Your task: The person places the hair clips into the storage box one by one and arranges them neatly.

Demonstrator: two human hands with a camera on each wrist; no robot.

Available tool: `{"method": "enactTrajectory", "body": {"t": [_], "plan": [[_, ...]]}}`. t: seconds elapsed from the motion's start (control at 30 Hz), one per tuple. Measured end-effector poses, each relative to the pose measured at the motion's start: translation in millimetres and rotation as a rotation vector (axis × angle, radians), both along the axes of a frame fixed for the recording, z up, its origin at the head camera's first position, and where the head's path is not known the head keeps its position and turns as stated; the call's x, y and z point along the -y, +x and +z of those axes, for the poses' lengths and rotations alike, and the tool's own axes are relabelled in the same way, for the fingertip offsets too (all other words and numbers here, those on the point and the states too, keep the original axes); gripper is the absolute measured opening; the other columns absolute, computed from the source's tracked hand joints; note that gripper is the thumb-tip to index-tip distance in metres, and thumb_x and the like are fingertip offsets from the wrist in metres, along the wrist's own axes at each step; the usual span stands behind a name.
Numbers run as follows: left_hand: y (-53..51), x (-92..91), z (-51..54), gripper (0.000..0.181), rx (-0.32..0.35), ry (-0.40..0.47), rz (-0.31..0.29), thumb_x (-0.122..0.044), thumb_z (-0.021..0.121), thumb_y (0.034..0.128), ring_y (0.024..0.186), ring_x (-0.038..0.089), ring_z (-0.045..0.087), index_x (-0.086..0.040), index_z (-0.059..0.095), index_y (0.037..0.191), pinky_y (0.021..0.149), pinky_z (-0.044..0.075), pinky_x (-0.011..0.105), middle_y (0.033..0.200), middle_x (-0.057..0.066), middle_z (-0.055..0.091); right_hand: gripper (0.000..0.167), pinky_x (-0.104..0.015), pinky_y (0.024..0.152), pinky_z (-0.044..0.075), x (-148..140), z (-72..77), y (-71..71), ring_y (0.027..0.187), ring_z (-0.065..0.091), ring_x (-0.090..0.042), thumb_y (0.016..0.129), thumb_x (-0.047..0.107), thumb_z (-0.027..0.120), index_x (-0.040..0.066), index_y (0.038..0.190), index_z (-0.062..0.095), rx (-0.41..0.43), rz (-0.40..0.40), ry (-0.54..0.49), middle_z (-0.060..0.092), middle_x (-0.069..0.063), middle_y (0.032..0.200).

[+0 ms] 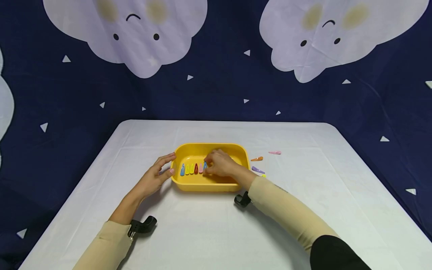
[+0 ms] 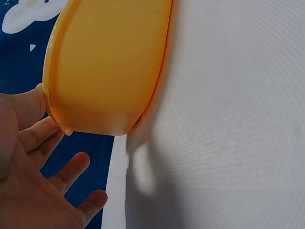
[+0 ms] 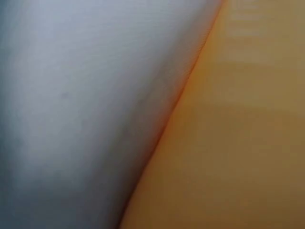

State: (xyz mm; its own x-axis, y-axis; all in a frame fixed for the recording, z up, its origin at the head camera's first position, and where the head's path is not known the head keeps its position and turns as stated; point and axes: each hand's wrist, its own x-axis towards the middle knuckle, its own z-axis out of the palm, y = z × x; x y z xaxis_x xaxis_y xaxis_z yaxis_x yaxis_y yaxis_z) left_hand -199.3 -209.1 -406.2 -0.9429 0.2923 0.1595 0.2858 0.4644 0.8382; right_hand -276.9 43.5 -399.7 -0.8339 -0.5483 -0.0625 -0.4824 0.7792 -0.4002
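Against the yellow tray [image 1: 202,187], left grip [image 1: 152,181] rests loosely; right grip [image 1: 220,163] pinches blue clip [image 1: 204,165].

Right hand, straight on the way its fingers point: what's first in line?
Likely the pink clip in the tray, just left of the blue clip at the right hand; height is unclear, so it might pass above.

Navy fabric backdrop [image 1: 216,101] behind a white cloth-covered table [image 1: 202,225]

Large, pale, puffy-edged clouds [image 1: 141,56] are printed on the backdrop, two with upside-down faces: black dot eyes, curved mouths, yellowish cheeks. Small white triangles [image 1: 66,59] are scattered around them. The table has rounded far corners and faint creases; soft shadows fall across it.
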Motion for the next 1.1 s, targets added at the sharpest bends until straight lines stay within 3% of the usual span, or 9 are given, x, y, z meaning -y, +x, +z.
{"method": "enactTrajectory", "body": {"t": [0.33,0.73,1.1], "plan": [[0.3,0.7,-0.4,0.046,-0.014,0.003,-0.003,-0.014,0.051,0.0972,0.144,0.037,0.019,-0.001,0.040,0.140,0.109,0.016,0.068,0.153,0.014,0.030,0.045,-0.045,0.111,0.032,1.2,-3.3,-1.1,0.122,0.042,-0.023,0.080,0.038,0.074,0.015,0.118,0.067,0.003,-0.006,0.031,0.058,-0.003,0.127],[-0.7,-0.4,-0.7,0.046,-0.005,0.006,0.004,-0.013,0.051,0.0972,0.144,0.037,0.019,0.000,0.040,0.140,0.110,0.015,0.067,0.152,0.015,0.030,0.046,-0.045,0.104,0.036,1.1,-4.8,-1.0,0.109,0.043,-0.021,0.079,0.039,0.075,0.015,0.117,0.067,-0.012,-0.007,0.035,0.055,-0.002,0.112],[-0.6,-0.4,-0.3,0.046,-0.012,0.012,0.003,-0.013,0.051,0.0970,0.144,0.037,0.020,-0.001,0.040,0.140,0.109,0.016,0.068,0.152,0.015,0.030,0.047,-0.046,0.105,0.035,0.9,-4.6,-0.1,0.111,0.043,-0.021,0.079,0.040,0.075,0.015,0.117,0.067,-0.005,-0.006,0.030,0.056,-0.002,0.114]]}}
